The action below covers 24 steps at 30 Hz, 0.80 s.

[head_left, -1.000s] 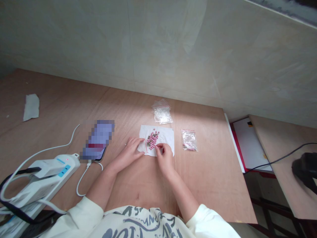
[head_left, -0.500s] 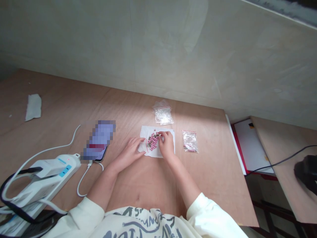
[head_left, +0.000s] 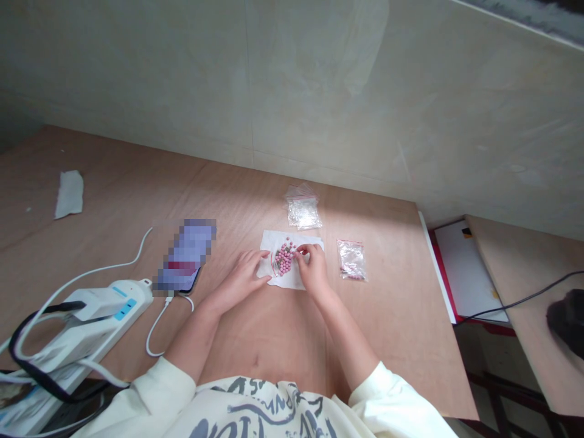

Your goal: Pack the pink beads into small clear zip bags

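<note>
- Left hand [head_left: 241,281] lies spread, fingers on the white paper tissue [head_left: 270,241].
- Right hand [head_left: 314,267] pinches at the pink beads [head_left: 285,257]; any held bead is too small to tell.
- Beads sit heaped on the tissue, mid-desk [head_left: 374,347].

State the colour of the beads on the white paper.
Pink, shown best in the head view, where the beads lie heaped on the white paper.

The left hand [head_left: 239,282] lay low and nearly flat, its fingers extended toward the right hand [head_left: 314,269], which arched with its fingertips bunched together. The left forearm [head_left: 191,330] and right forearm [head_left: 343,326] angled inward from the body, leaving the hands just apart.
</note>
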Available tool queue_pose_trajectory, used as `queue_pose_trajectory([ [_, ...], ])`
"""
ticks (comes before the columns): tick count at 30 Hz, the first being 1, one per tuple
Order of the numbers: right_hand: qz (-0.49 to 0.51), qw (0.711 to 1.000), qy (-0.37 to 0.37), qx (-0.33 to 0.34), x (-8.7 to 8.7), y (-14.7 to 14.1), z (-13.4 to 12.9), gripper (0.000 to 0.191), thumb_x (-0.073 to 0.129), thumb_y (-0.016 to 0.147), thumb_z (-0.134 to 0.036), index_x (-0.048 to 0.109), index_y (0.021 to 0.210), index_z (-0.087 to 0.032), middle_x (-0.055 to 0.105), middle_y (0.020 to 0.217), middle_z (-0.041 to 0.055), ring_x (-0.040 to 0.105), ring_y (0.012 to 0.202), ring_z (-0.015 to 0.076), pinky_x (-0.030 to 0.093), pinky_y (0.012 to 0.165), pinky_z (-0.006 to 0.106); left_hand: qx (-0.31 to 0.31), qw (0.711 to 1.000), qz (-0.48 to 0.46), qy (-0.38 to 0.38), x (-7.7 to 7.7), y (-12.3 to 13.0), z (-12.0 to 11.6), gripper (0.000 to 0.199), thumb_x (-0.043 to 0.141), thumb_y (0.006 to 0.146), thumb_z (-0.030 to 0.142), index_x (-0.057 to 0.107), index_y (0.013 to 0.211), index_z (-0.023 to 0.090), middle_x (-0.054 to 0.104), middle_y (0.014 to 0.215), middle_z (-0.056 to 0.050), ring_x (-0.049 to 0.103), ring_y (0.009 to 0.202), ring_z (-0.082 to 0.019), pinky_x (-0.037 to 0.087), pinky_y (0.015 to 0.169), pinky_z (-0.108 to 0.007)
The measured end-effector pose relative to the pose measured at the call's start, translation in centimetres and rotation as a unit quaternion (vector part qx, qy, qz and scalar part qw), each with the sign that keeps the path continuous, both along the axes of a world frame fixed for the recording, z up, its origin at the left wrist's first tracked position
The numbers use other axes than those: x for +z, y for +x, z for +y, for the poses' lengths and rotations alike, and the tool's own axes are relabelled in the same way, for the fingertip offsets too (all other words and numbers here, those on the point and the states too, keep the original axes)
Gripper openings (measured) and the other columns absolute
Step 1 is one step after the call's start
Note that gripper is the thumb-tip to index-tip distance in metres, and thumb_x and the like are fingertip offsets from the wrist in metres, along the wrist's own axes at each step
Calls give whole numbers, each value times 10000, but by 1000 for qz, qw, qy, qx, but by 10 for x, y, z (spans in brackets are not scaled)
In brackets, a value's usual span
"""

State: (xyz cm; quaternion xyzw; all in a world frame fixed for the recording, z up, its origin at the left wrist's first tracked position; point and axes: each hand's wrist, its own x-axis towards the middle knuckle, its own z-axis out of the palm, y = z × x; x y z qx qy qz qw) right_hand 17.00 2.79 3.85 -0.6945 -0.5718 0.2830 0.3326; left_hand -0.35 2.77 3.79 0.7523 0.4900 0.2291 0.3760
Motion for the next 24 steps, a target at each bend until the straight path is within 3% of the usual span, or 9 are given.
queue_pose_trajectory([
  [4,53,997,-6,54,15,-19,-16,116,522,715,-245,614,765,-194,479,809,56,465,840,189,380,764,340,20,1000,-21,6,0,5,-2,389,556,693,256,437,1056,183,505,1060,-80,446,1019,-220,350,879,-366],
  [8,87,994,-31,65,20,-29,-31,200,500,736,-344,628,830,-222,466,982,88,401,1002,227,378,785,360,62,997,-49,11,0,10,-7,408,575,671,244,429,1044,166,499,1045,-90,467,994,-212,362,868,-356],
  [12,157,983,-19,91,25,-24,-43,149,518,728,-303,602,797,-201,549,918,64,486,925,193,402,765,325,77,991,-106,-24,10,8,-16,476,591,661,239,385,1086,176,481,1066,-80,464,999,-191,361,879,-343],
  [14,186,979,-17,77,30,-19,-48,134,496,745,-279,589,786,-192,590,849,51,531,849,173,410,753,314,76,983,-155,-69,19,4,-20,460,592,668,257,391,1076,192,497,1045,-59,482,972,-174,379,864,-324],
  [16,226,972,-18,56,34,-14,-53,133,497,745,-273,574,818,-193,608,839,45,559,806,164,416,742,307,73,969,-198,-125,28,0,-21,325,561,697,282,454,987,184,537,955,-37,517,900,-157,414,814,-294],
  [19,332,942,-36,21,37,-10,-58,212,559,701,-262,523,901,-204,631,760,21,591,757,154,424,739,307,78,956,-216,-181,39,-3,-21,168,529,718,297,524,817,162,562,805,-12,539,791,-139,435,743,-259],
  [24,439,888,-130,-54,31,-6,-60,212,672,571,-275,541,698,-166,635,621,12,600,634,150,440,681,304,71,952,-216,-204,46,-1,-22,149,542,703,294,542,760,156,550,732,12,524,709,-118,422,689,-230],
])
